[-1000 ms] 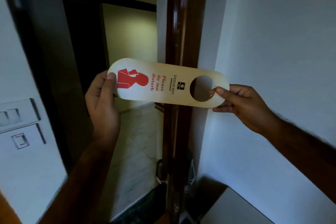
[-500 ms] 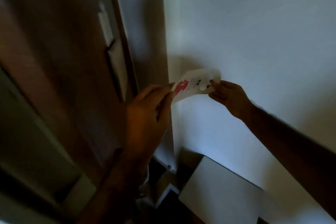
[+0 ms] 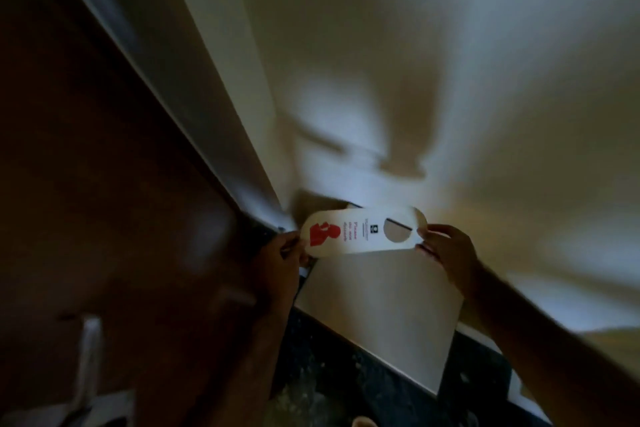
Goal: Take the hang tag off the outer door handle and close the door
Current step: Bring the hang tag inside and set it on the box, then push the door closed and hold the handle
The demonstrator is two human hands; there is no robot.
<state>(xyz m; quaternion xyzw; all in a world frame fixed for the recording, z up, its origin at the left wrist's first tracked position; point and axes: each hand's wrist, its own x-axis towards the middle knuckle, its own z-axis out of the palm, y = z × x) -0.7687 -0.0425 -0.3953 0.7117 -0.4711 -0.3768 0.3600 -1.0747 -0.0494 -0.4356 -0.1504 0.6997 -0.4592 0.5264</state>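
The cream "do not disturb" hang tag [image 3: 360,232], with a red figure at its left end and a round hole at its right, lies level between my hands, low in the head view. My left hand [image 3: 281,260] pinches the red-figure end. My right hand [image 3: 446,248] pinches the end by the hole. The dark brown wooden door [image 3: 97,191] fills the left side, blurred, and a pale handle-like shape [image 3: 88,354] shows at its lower left. The tag hangs free of any handle.
A white wall [image 3: 433,73] spreads across the upper right, with my shadow on it. Below the tag stands a white flat-topped box or cabinet [image 3: 377,315] against the wall. Dark speckled stone floor [image 3: 329,388] lies beneath it.
The view has swung from the open doorway down to the wall corner and the floor. Both hands kept hold of the tag and carried it lower, over the white box.
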